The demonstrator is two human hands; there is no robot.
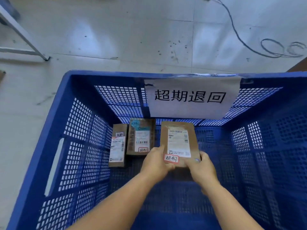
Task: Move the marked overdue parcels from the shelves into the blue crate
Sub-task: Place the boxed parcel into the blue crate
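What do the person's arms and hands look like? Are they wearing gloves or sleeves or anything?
No gloves and no sleeves in view. Both forearms are bare from the bottom edge of the picture up to the wrists. The left hand and the right hand are bare too. I can see no watch, bracelet or ring. There is a small bluish spot by the right thumb; I cannot tell what it is.

The crate (pixel 54 123) is open at the top — both forearms reach in from the near side. Two parcels (pixel 117 146) (pixel 140 136) occupy the far-left floor, against the left wall and just beside each other. The held parcel (pixel 179 143) fills the middle. The floor to its right, up to the right wall, is bare mesh — as is the near floor.
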